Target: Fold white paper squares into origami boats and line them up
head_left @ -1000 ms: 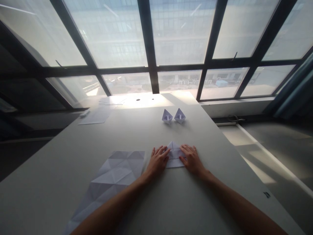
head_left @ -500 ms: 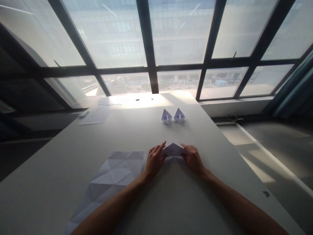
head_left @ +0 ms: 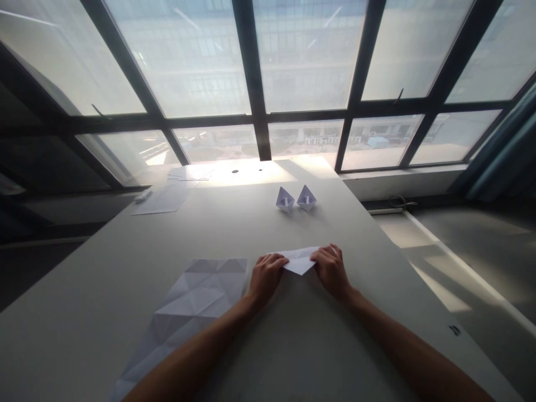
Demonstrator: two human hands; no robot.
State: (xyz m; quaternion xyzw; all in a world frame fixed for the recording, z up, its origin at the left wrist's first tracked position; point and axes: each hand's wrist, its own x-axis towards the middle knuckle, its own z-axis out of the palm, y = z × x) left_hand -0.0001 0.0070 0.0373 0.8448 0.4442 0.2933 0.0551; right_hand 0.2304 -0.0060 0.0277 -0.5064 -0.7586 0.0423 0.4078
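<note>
A small folded white paper [head_left: 300,261] lies between my hands on the grey table [head_left: 293,346], its point turned toward me. My left hand [head_left: 267,276] has its fingers curled over the paper's left corner. Over the right corner my right hand [head_left: 332,270] is closed, fingers bent onto the paper. Two finished paper boats [head_left: 295,199] stand side by side farther back on the table, beyond my hands.
A large creased sheet of paper [head_left: 188,310] lies flat to the left of my left arm. More loose sheets [head_left: 163,199] sit at the far left corner near the window. The table's right edge drops to the floor [head_left: 473,268].
The paper lay flat with its point away from me, was lifted at half a second ago, and now is flipped over with its point toward me. Both hands closed on its corners.
</note>
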